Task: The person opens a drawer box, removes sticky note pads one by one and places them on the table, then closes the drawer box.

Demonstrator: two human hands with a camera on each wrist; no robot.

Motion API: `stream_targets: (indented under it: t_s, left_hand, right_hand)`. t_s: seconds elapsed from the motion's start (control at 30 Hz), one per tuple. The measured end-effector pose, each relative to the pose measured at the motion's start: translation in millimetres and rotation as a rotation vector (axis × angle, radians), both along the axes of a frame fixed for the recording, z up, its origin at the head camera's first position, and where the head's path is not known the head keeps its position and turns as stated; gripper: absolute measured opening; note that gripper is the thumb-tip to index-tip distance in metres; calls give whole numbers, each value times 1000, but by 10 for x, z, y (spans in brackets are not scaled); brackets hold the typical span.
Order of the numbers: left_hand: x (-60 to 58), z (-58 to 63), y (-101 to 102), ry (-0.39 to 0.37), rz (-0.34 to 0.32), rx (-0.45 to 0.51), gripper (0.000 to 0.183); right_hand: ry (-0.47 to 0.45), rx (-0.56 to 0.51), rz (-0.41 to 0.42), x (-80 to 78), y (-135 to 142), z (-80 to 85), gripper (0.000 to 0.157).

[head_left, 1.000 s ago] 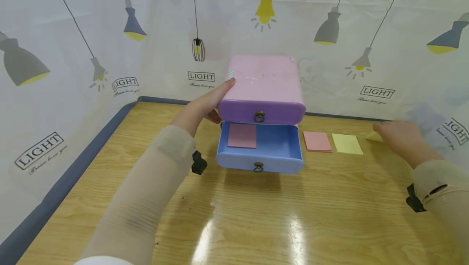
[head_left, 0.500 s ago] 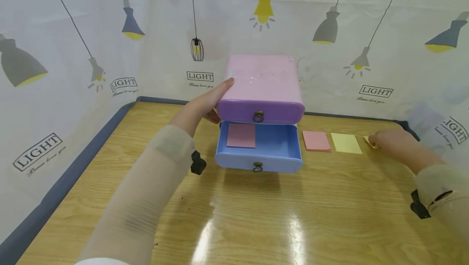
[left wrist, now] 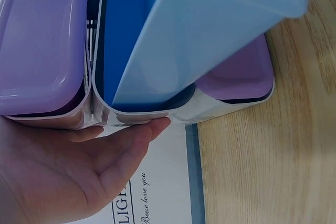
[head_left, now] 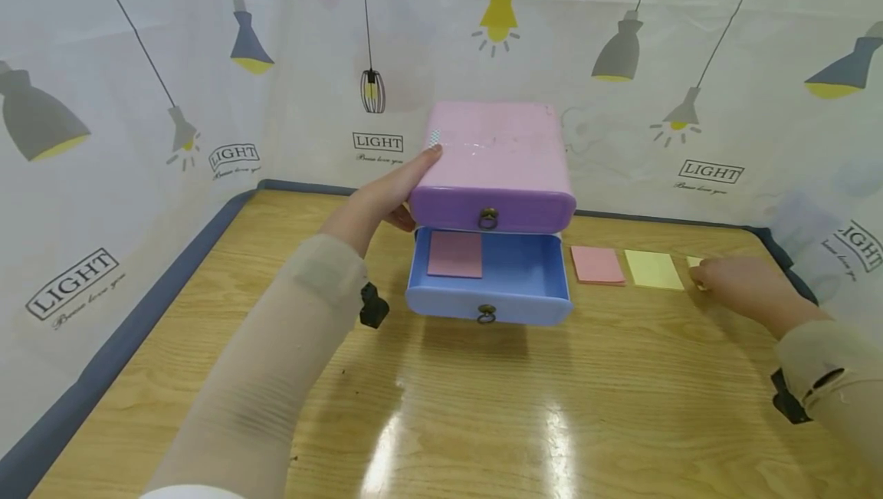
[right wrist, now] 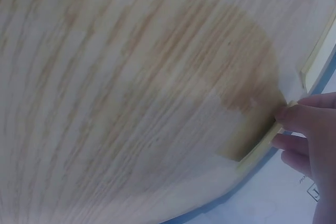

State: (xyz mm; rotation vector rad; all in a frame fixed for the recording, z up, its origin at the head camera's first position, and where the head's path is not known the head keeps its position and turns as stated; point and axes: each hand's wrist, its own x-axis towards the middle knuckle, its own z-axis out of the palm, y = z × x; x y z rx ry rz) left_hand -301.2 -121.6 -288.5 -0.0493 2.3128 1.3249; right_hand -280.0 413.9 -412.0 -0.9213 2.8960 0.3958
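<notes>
A small drawer unit with a pink top [head_left: 497, 142] stands at the back middle of the table. Its purple upper drawer [head_left: 441, 209] is closed, and the blue drawer [head_left: 527, 261] below it is pulled out. Inside the blue one lies a pink sticky note pad [head_left: 455, 255], at the left. My left hand [head_left: 386, 192] rests along the unit's left side, thumb at the top edge and fingers extended [left wrist: 94, 163]. At the far right, my right hand [head_left: 748, 288] pinches a yellow sticky note pad [right wrist: 260, 148] between thumb and fingers at the table surface, covering most of it in the head view.
Between the unit and my right hand lie another pink pad [head_left: 597, 265] and another yellow pad [head_left: 654, 269], side by side. Behind the wooden table [head_left: 621, 392] hangs a white backdrop [head_left: 303, 62] printed with lamps. A dark blue border [head_left: 172, 261] runs along the left edge.
My right hand has come slightly nearer with the yellow pad between its fingers, then shifted little. My left hand and the drawer unit have stayed in place.
</notes>
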Motion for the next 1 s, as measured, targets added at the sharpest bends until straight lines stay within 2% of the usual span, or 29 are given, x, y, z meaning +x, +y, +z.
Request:
stream_targets:
  t_s: [0.33,0.77,1.0]
  left_hand:
    - [10,13,4,-4,8,1,93]
    - [15,15,-2,-4,11,5,93]
    - [21,15,4,-5,9,4,92]
  right_hand:
    - [-4,9,-2,47,0,-15,29]
    - [-109,-41,-59,72,-7,13,26]
    - [-95,-55,-54,95,-44,48,23]
